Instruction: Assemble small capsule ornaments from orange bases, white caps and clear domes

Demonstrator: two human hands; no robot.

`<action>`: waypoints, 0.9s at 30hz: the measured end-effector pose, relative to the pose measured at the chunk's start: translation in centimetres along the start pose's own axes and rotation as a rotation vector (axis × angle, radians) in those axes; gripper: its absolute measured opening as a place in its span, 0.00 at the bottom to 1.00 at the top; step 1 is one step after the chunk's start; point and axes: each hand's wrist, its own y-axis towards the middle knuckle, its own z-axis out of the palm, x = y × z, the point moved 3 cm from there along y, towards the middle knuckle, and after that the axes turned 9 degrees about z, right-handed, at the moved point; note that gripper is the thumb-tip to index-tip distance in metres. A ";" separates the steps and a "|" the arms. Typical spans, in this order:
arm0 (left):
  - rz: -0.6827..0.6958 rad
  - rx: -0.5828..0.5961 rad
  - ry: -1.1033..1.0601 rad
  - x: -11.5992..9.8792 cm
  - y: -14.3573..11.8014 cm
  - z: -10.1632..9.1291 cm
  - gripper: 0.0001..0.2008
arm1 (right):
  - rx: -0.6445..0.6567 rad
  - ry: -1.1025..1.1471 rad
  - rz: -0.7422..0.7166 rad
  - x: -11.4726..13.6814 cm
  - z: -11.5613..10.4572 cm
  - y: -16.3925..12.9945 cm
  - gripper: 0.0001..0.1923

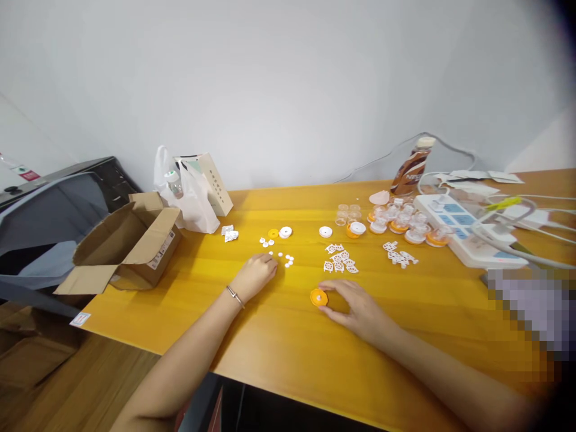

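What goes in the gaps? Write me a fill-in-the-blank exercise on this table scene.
1. The right hand holds a small round cap coloured ____.
2. The left hand reaches into a scatter of tiny discs coloured ____.
3. The open cardboard box sits at the table's ____ end.
4. The brown bottle stands behind the white power ____.

Missing words: orange; white; left; strip
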 end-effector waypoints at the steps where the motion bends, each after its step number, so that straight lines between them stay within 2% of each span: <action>1: 0.005 -0.003 0.009 -0.1 0.0 0.1 0.10 | 0.001 0.004 -0.001 0.0 0.0 0.0 0.13; 6: 0.036 -0.046 -0.010 -2.2 0.1 0.3 0.07 | 0.026 0.028 0.002 -0.1 0.2 -0.1 0.14; 11: 0.295 -0.128 -0.256 -6.2 0.3 -0.2 0.08 | 0.046 0.050 0.005 -0.3 0.2 -0.1 0.14; 13: 0.359 -0.115 -0.269 -7.0 0.4 -0.2 0.09 | 0.052 0.052 0.000 -0.2 0.3 0.0 0.14; 19: 0.355 -0.052 -0.153 -7.3 0.4 0.1 0.11 | 0.051 0.048 -0.007 -0.2 0.3 0.0 0.14; 27: 0.353 -0.009 -0.208 -7.6 0.1 -0.7 0.10 | 0.048 0.078 0.002 -0.2 0.3 0.0 0.15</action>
